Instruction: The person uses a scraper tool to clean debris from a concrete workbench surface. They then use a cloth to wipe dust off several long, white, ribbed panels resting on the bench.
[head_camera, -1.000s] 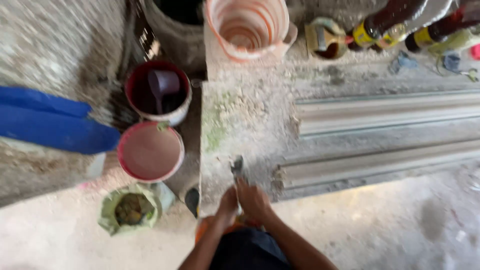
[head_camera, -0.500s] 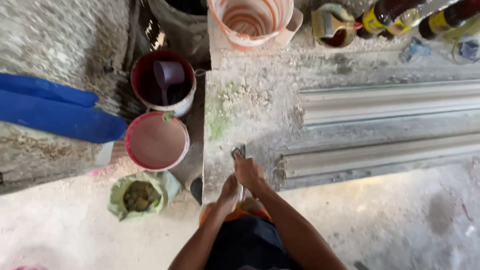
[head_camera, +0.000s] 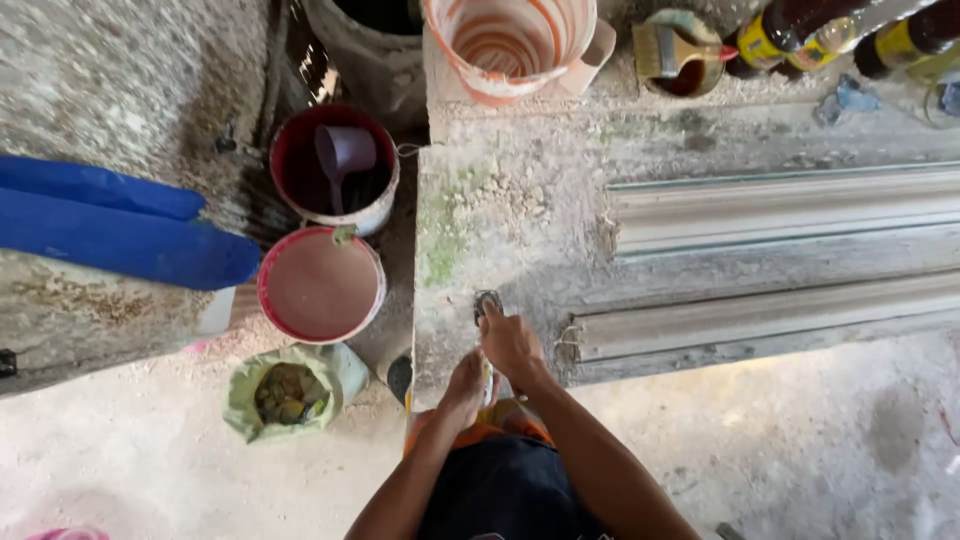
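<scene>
Seen from above: a broad grey concrete slab (head_camera: 520, 210), mossy green on its left part, filling the middle and right. On the right half of it, two long grey moulded strips (head_camera: 780, 210) running left to right, one far, one near. Off to the left, two blue tubes (head_camera: 120, 240) lying across rough ground. At the far edge of the slab, an orange-and-white striped bucket (head_camera: 510, 40), and right of it a small tin with a paintbrush (head_camera: 680, 50) resting across it, then dark bottles (head_camera: 800, 25) with yellow labels. Left of the slab, a red-rimmed pail (head_camera: 335, 170) with a purple scoop (head_camera: 345, 150) inside, and nearer, touching it, a second pail (head_camera: 320, 285) full of pinkish liquid. Nearer still, an open green bag (head_camera: 285, 395) of brownish matter. At the near edge of the slab, right hand (head_camera: 510, 340) closed around a small dark tool (head_camera: 487, 300), its tip pressed on the concrete just left of the near strip's end. Just near-left of it, left hand (head_camera: 465, 385), fingers curled down at the slab's edge; whether holding anything, cannot tell.
</scene>
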